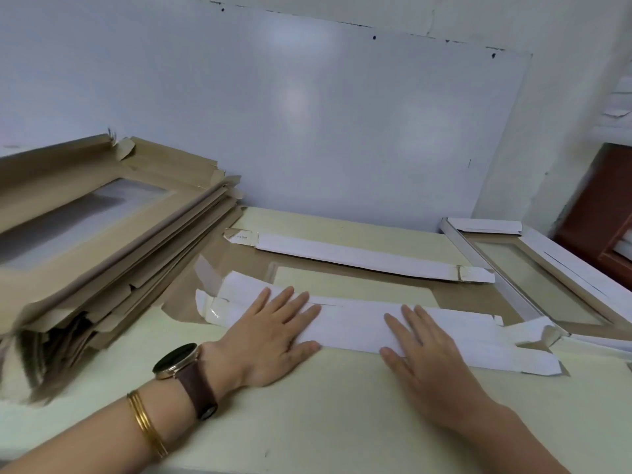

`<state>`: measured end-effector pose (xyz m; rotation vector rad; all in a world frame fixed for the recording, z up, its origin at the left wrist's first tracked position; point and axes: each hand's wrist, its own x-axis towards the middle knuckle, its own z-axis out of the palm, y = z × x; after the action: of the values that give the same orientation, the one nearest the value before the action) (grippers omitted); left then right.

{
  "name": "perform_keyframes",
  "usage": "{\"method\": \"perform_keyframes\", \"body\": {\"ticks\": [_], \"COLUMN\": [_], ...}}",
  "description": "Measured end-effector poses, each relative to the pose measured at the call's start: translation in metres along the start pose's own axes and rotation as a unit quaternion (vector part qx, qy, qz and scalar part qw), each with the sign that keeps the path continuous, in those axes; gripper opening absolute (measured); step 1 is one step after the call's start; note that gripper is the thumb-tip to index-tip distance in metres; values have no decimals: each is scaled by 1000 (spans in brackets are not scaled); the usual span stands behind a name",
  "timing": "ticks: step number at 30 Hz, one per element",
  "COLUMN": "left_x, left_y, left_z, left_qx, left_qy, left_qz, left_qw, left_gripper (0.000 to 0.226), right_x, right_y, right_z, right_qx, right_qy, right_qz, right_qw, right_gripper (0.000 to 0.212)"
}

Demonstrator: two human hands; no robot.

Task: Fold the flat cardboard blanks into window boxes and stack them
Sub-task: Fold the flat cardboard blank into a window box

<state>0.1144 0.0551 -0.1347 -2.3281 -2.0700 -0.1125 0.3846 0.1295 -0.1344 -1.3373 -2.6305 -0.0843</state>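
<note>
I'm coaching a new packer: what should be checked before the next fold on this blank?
1. Left hand and right hand flat on the near flap: ok.
2. Near flap pressed down between the hands: ok.
3. Far flap folded over onto the blank: ok.
4. Left end tabs tucked: not ok, they stick out loose.
5. Window film undamaged: cannot tell.
6. Right end free of the finished window box: cannot tell, they overlap in this view.
</note>
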Motion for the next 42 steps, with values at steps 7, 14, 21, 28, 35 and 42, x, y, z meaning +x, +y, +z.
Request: {"method": "perform_keyframes", "body": {"ticks": [7, 14, 21, 28, 35, 42], "left_x": [2, 20, 18, 3, -11, -29], "left_y": [3, 25, 3, -23, -47, -66], "left_z": [-1, 6, 8, 5, -1, -14], "left_qx": [-4, -8, -28, 17, 54, -3], "left_qy": [-38, -67, -62, -29, 38, 185], "left_qz": [-11, -28, -28, -28, -79, -158], "left_qw": [999, 997, 997, 999, 995, 970], "left_gripper": [64, 62, 61, 62, 55, 34], "right_x": [17, 35, 33, 19, 3, 1], "right_y": [-38, -68, -51, 3, 54, 56], "right_z": [4, 18, 14, 7, 4, 5], "right_qx": [10, 33, 58, 38, 31, 38], "right_qy": [-56, -96, -134, -139, -124, -116], "right_qz": [-68, -85, -72, -11, 66, 77], "right_qw": [996, 991, 987, 989, 990, 990], "right_gripper": [58, 62, 66, 61, 45, 44]}}
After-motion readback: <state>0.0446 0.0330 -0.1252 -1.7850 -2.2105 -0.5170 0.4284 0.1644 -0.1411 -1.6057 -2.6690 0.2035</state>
